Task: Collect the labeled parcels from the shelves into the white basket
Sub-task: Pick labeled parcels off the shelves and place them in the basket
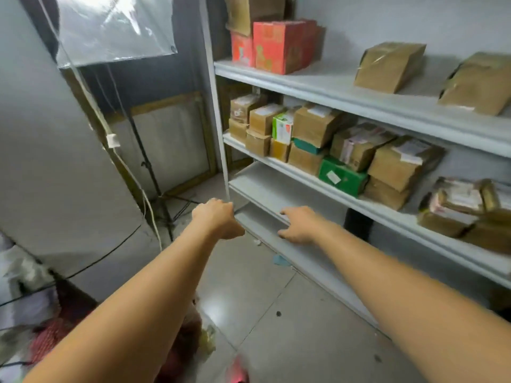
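Brown cardboard labeled parcels point(315, 125) sit stacked on the white metal shelf point(304, 174). The right hand point(298, 225) hovers released; the left hand point(218, 218) curls, grip impossible to tell. No white basket shows. Pulling 1 parcel may topple its stack.

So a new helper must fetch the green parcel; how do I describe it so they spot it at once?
Face the white shelf unit on the right and take the crowded shelf below the one with red boxes. About midway along, at the front edge, lies the green box beneath brown cartons. It alone is solid bright green with a small white sticker.
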